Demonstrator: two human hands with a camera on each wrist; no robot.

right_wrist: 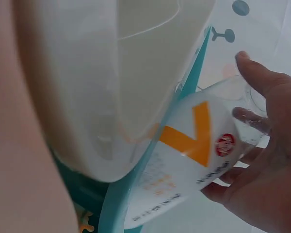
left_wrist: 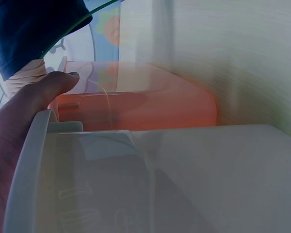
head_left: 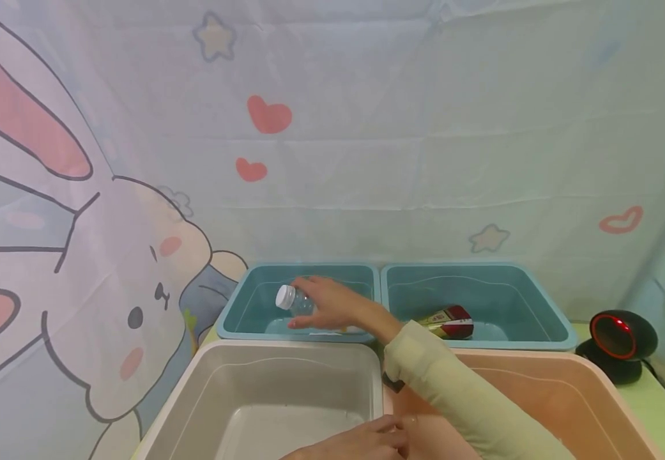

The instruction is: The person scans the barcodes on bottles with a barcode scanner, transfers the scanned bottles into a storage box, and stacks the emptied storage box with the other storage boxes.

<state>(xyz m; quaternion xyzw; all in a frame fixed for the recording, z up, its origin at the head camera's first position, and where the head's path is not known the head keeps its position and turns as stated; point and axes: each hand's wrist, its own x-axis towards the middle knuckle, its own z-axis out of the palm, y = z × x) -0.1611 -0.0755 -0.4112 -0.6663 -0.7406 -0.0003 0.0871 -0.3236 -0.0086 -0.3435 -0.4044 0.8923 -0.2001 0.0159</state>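
Observation:
A clear plastic bottle [head_left: 299, 303] with a white cap tilts over the left blue bin [head_left: 234, 329]. My right hand [head_left: 332, 300] holds it near the capped end, thumb and fingers on opposite sides. In the right wrist view the bottle's white label [right_wrist: 184, 160] carries an orange mark and a red round seal, and fingers of the right hand [right_wrist: 271, 145] show behind the clear part. My left hand [head_left: 366, 441] rests with bent fingers by the rim between the grey bin [head_left: 286, 348] and the orange bin [head_left: 562, 396]; its thumb [left_wrist: 58, 85] lies loosely above the rim.
A dark red and green package [head_left: 453, 321] lies in the right blue bin [head_left: 481, 268]. A black round device [head_left: 619, 342] with a red ring stands at the right. Behind the bins hangs a printed cloth [head_left: 366, 160] with a rabbit and hearts.

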